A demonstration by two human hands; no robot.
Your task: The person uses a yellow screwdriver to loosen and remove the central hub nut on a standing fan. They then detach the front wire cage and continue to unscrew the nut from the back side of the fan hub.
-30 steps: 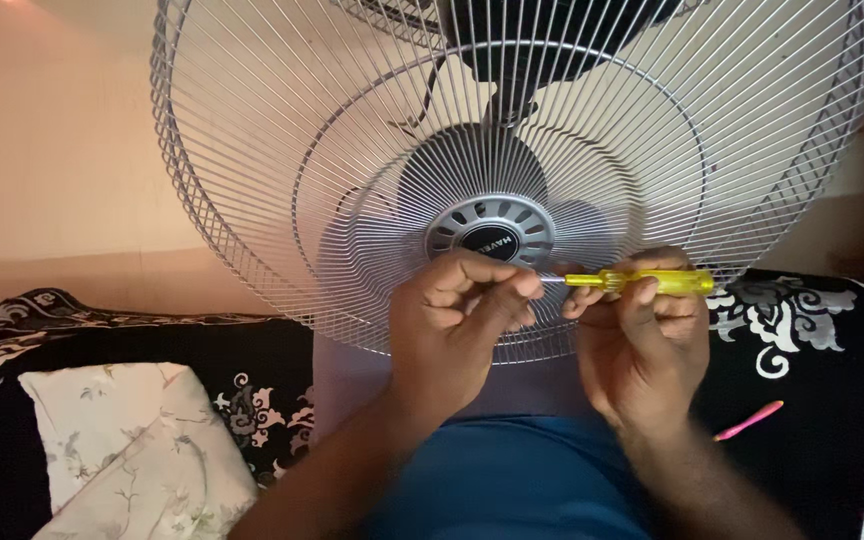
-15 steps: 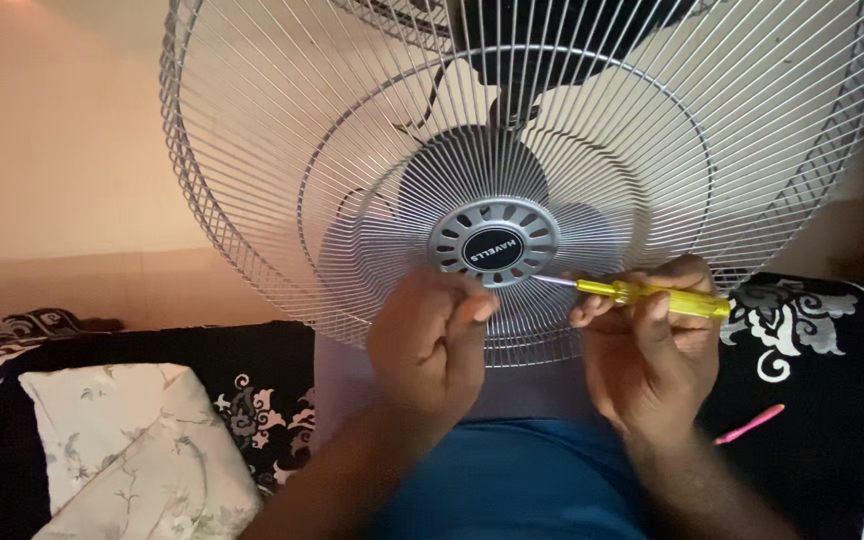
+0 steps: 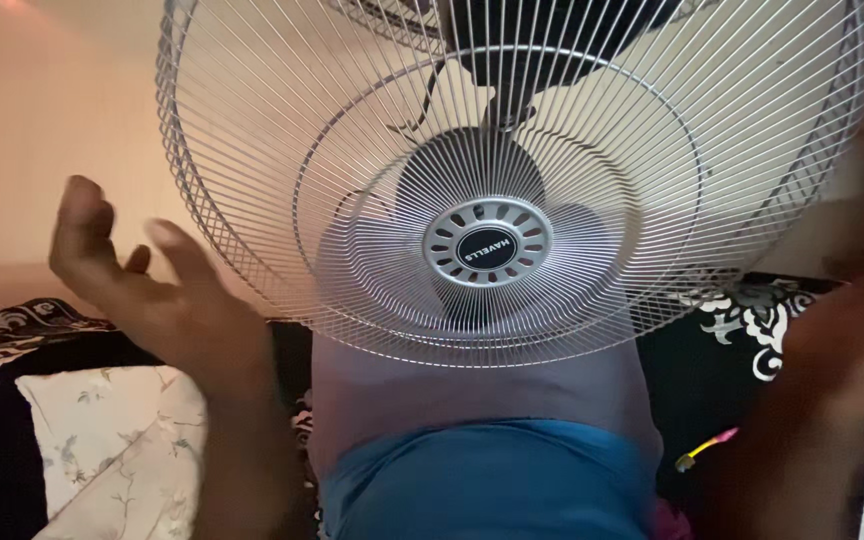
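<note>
Big wire fan guard (image 3: 592,130) fills the view, resting on our lap, round hub cap (image 3: 487,247) at its centre. Black patterned spread (image 3: 752,330) behind, floral pillow (image 3: 112,440) at lower L. Our left hand (image 3: 152,290) is raised beside the guard's L edge, fingers apart, holding nothing. Our right hand (image 3: 852,340) is a blur at R; can't tell its grip. Small pink tool (image 3: 707,447) lies just beside it.
</note>
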